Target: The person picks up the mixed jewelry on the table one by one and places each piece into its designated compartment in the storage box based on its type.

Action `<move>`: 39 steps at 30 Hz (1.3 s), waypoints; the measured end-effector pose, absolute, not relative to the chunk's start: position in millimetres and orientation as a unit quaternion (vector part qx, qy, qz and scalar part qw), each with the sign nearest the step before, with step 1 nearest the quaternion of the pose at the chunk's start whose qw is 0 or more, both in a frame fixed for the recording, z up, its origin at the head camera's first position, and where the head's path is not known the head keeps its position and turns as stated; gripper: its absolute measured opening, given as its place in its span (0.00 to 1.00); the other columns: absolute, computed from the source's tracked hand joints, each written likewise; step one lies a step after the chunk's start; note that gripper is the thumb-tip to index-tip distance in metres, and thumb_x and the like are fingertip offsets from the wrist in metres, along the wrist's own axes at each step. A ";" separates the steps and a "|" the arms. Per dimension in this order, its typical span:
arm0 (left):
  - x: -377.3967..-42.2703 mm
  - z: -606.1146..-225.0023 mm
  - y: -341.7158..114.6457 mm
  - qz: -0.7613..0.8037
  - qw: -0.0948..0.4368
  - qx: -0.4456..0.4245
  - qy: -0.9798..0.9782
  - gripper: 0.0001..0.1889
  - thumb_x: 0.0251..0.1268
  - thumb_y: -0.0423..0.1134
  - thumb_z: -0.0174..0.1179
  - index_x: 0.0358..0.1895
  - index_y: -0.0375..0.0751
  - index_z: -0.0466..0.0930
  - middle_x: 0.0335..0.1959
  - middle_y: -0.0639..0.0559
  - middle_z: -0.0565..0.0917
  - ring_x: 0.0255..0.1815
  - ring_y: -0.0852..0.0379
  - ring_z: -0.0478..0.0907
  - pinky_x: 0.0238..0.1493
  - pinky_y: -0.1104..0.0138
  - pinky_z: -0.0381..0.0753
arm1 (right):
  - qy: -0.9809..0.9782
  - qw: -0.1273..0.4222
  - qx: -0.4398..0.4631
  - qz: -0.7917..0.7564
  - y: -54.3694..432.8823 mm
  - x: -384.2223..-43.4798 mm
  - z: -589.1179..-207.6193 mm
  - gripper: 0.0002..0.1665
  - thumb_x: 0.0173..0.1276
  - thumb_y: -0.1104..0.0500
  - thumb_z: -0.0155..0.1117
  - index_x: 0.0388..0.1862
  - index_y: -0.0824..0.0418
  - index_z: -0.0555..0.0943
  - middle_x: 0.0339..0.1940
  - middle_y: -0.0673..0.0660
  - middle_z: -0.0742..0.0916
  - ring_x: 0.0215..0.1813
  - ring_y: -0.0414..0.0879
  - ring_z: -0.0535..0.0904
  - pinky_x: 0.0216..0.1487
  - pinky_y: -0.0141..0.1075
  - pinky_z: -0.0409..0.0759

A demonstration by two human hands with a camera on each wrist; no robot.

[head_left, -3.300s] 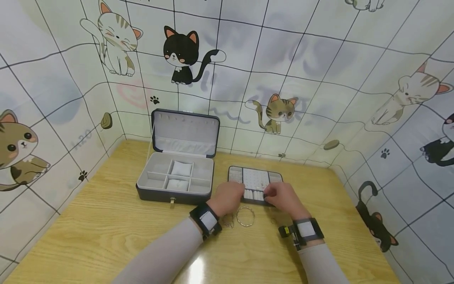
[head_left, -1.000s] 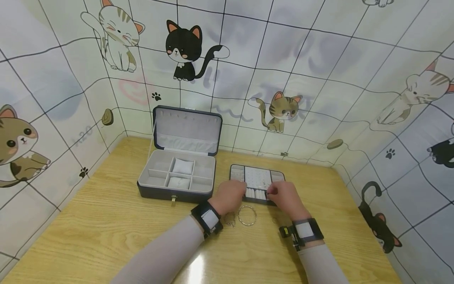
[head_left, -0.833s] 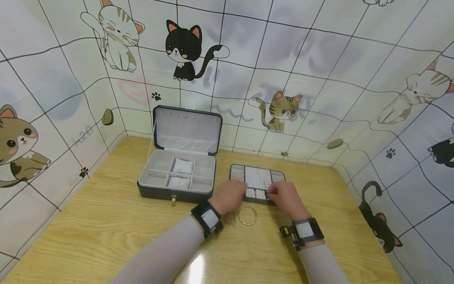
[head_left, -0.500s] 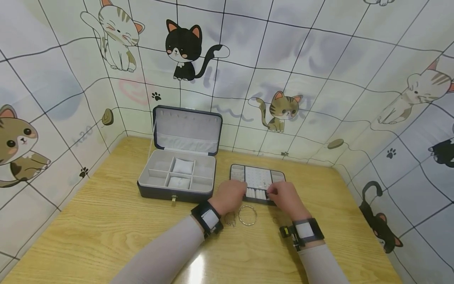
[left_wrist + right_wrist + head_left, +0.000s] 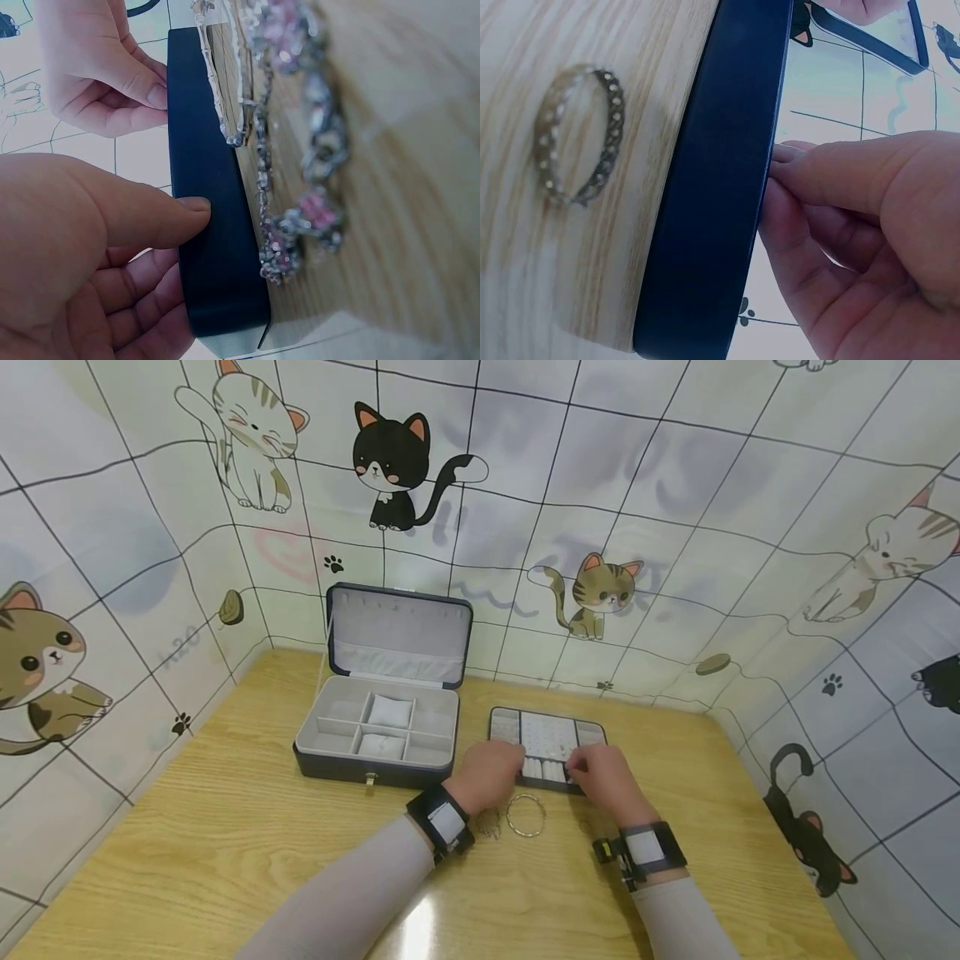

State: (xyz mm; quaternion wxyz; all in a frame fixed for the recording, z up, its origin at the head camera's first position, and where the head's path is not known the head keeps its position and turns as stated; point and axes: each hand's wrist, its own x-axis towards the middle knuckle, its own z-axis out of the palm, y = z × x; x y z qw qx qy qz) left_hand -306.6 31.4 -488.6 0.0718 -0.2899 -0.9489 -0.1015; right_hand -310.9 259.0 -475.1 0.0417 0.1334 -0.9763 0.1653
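Observation:
My left hand (image 5: 487, 777) grips the left front of a dark navy jewellery tray (image 5: 217, 247), thumb on its side and fingers curled behind the rim. At the tray's right front, my right hand (image 5: 603, 781) has thumb and fingertips together over the rim (image 5: 776, 97); whatever lies between them is hidden. White ring rolls (image 5: 543, 769) show between the hands, behind them a pale dotted earring panel (image 5: 546, 732). Before the tray lie a gold-toned bangle (image 5: 526, 816) and a silver bracelet with pink stones (image 5: 315, 210). A chain-patterned ring (image 5: 613, 135) lies by the right hand.
An open navy jewellery box (image 5: 330, 766) stands left of the tray, its lid (image 5: 401, 631) raised. Two white cushions (image 5: 390, 711) sit in its middle compartments. A cat-printed cloth wall (image 5: 495, 527) closes off the back and sides of the wooden table (image 5: 225, 827).
Both hands stay at the tray in nearly the same pose. The whole head view has shifted slightly; box, bangle and bracelet keep their places on the table.

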 end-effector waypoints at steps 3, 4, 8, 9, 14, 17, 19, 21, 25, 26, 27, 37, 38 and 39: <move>-307.1 -489.6 31.6 -0.102 0.073 -0.291 -0.949 0.04 0.72 0.36 0.63 0.36 0.50 0.82 0.31 0.56 0.86 0.29 0.61 0.76 0.28 0.67 0.75 | -0.976 0.048 0.139 0.162 258.7 -310.5 -474.8 0.07 0.65 0.70 0.71 0.29 0.60 0.89 0.31 0.53 0.89 0.35 0.45 0.80 0.40 0.41 0.81; -307.0 -489.6 31.6 -0.103 0.074 -0.291 -0.948 0.05 0.72 0.36 0.63 0.36 0.50 0.82 0.31 0.56 0.86 0.29 0.61 0.76 0.27 0.67 0.75 | -0.976 0.049 0.138 0.162 258.4 -310.5 -474.6 0.08 0.65 0.70 0.71 0.29 0.60 0.89 0.31 0.53 0.89 0.35 0.45 0.79 0.41 0.41 0.81; -306.4 -489.4 31.4 -0.102 0.079 -0.293 -0.947 0.05 0.72 0.36 0.63 0.36 0.49 0.82 0.31 0.55 0.87 0.30 0.60 0.77 0.28 0.67 0.76 | -0.977 0.047 0.135 0.160 256.4 -309.5 -473.2 0.08 0.65 0.71 0.70 0.29 0.60 0.89 0.31 0.53 0.89 0.37 0.46 0.80 0.43 0.43 0.82; -306.2 -489.3 31.4 -0.101 0.080 -0.293 -0.947 0.05 0.72 0.36 0.63 0.36 0.49 0.82 0.32 0.55 0.87 0.30 0.60 0.78 0.28 0.67 0.77 | -0.977 0.045 0.134 0.160 255.8 -309.2 -473.0 0.08 0.65 0.71 0.70 0.30 0.60 0.89 0.32 0.53 0.89 0.37 0.46 0.80 0.43 0.43 0.83; -305.7 -489.1 31.4 -0.100 0.079 -0.292 -0.948 0.04 0.72 0.36 0.62 0.36 0.49 0.82 0.32 0.55 0.87 0.30 0.60 0.78 0.28 0.67 0.77 | -0.978 0.043 0.122 0.163 254.0 -308.2 -473.0 0.07 0.67 0.69 0.70 0.31 0.59 0.89 0.33 0.54 0.90 0.39 0.47 0.82 0.46 0.46 0.85; -305.8 -489.0 31.4 -0.101 0.076 -0.290 -0.949 0.04 0.73 0.36 0.62 0.36 0.49 0.82 0.32 0.55 0.87 0.30 0.60 0.77 0.28 0.67 0.76 | -0.978 0.048 0.120 0.161 253.5 -308.0 -473.6 0.07 0.67 0.69 0.70 0.31 0.60 0.90 0.34 0.54 0.91 0.39 0.47 0.83 0.46 0.47 0.85; -305.8 -488.9 31.5 -0.101 0.076 -0.289 -0.949 0.04 0.73 0.36 0.62 0.37 0.49 0.83 0.32 0.56 0.87 0.30 0.60 0.77 0.28 0.67 0.75 | -0.979 0.049 0.118 0.161 253.3 -308.2 -473.8 0.07 0.67 0.69 0.70 0.31 0.60 0.90 0.33 0.54 0.91 0.39 0.47 0.83 0.46 0.47 0.85; -305.9 -488.8 31.6 -0.099 0.077 -0.289 -0.949 0.04 0.73 0.37 0.62 0.37 0.50 0.83 0.32 0.56 0.87 0.30 0.60 0.77 0.28 0.68 0.76 | -0.979 0.050 0.115 0.162 253.3 -308.7 -473.6 0.07 0.67 0.69 0.70 0.31 0.60 0.89 0.33 0.54 0.90 0.38 0.47 0.82 0.45 0.46 0.85; -305.9 -488.2 31.7 -0.097 0.076 -0.288 -0.950 0.04 0.73 0.37 0.62 0.37 0.50 0.83 0.32 0.56 0.87 0.30 0.61 0.77 0.29 0.68 0.76 | -0.979 0.050 0.112 0.162 253.5 -309.3 -473.4 0.07 0.68 0.68 0.70 0.31 0.59 0.89 0.32 0.53 0.90 0.37 0.46 0.81 0.44 0.45 0.84; -305.9 -488.2 31.6 -0.097 0.076 -0.288 -0.950 0.04 0.73 0.36 0.62 0.37 0.50 0.83 0.32 0.56 0.87 0.30 0.61 0.77 0.29 0.68 0.76 | -0.979 0.051 0.113 0.161 253.3 -309.3 -473.4 0.07 0.68 0.68 0.70 0.31 0.59 0.89 0.32 0.53 0.90 0.37 0.46 0.82 0.44 0.45 0.85; -306.0 -488.1 31.5 -0.097 0.076 -0.289 -0.949 0.04 0.73 0.36 0.62 0.37 0.50 0.83 0.32 0.56 0.87 0.30 0.60 0.77 0.28 0.68 0.76 | -0.979 0.053 0.116 0.160 253.3 -309.2 -473.5 0.07 0.68 0.68 0.70 0.31 0.60 0.89 0.32 0.54 0.90 0.37 0.47 0.82 0.44 0.46 0.85; -306.2 -487.3 31.3 -0.094 0.084 -0.293 -0.948 0.05 0.73 0.37 0.62 0.36 0.50 0.83 0.32 0.56 0.87 0.30 0.60 0.78 0.27 0.67 0.76 | -0.981 0.053 0.116 0.144 250.8 -309.7 -474.7 0.09 0.65 0.72 0.67 0.31 0.62 0.90 0.36 0.57 0.92 0.42 0.50 0.86 0.49 0.49 0.86; -306.3 -487.2 31.5 -0.095 0.085 -0.293 -0.948 0.05 0.73 0.37 0.62 0.36 0.50 0.83 0.32 0.56 0.87 0.30 0.60 0.78 0.27 0.67 0.76 | -0.982 0.051 0.115 0.144 250.3 -309.7 -474.2 0.09 0.65 0.72 0.67 0.31 0.62 0.90 0.36 0.57 0.92 0.41 0.50 0.85 0.49 0.50 0.86; -306.4 -487.0 31.7 -0.095 0.084 -0.293 -0.948 0.05 0.73 0.37 0.63 0.36 0.50 0.83 0.31 0.56 0.87 0.30 0.60 0.78 0.27 0.67 0.76 | -0.982 0.050 0.114 0.143 249.9 -309.9 -473.8 0.09 0.65 0.72 0.67 0.30 0.62 0.90 0.36 0.57 0.92 0.41 0.51 0.85 0.49 0.49 0.86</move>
